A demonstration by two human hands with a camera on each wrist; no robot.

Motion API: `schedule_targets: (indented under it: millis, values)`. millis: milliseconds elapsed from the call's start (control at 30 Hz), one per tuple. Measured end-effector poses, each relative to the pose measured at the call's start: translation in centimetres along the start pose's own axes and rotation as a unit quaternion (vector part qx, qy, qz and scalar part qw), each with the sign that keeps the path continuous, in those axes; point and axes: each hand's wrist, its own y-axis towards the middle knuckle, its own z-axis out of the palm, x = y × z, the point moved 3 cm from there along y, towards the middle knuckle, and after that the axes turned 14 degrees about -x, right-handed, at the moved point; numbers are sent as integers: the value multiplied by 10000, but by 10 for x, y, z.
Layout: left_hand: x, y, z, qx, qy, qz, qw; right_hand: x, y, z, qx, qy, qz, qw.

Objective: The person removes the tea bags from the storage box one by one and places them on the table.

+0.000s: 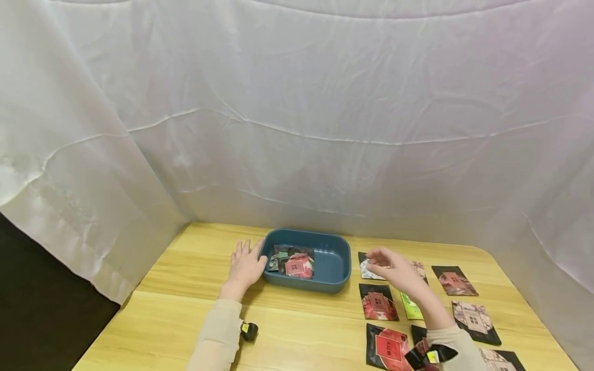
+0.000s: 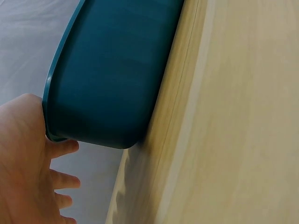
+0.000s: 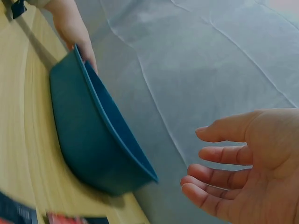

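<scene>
A dark teal rectangular basin (image 1: pixel 331 282) stands on the wooden table, with a few flat printed sachets (image 1: pixel 299 266) lying in its left half. My left hand (image 1: pixel 245 267) is at the basin's left end, touching the rim with its fingers spread. In the left wrist view, the fingers (image 2: pixel 65 180) extend past the basin's corner. My right hand (image 1: pixel 396 270) hovers to the right of the basin, above a black-and-white sachet (image 1: pixel 369 269), its fingers loosely bent and nothing between them. The right wrist view shows this empty hand (image 3: pixel 233 168) apart from the basin's side (image 3: pixel 88 135).
Right of the basin lie several more sachets: a red-and-black one (image 1: pixel 378 303), a larger red one (image 1: pixel 389 348), a green one (image 1: pixel 411 307), a dark pink one (image 1: pixel 455 281) and a pale floral one (image 1: pixel 475 322). A white curtain (image 1: pixel 297 118) hangs behind and beside the table (image 1: pixel 287 330).
</scene>
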Motion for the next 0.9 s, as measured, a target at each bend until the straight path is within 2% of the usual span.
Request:
schedule_targets:
  millis: [433, 567, 733, 900]
  values:
    - [-2, 1, 1, 3, -16, -10, 10000, 35, 36, 51, 429, 473, -199, 9978]
    - [-3, 1, 2, -41, -32, 10, 10000, 40, 46, 68, 657, 737, -25, 9951]
    - [-3, 0, 2, -41, 3, 17, 10000, 40, 54, 90, 988, 1200, 446, 9868]
    - [-3, 0, 2, -42, 47, 36, 10000, 36, 58, 113, 1049, 1321, 814, 9823]
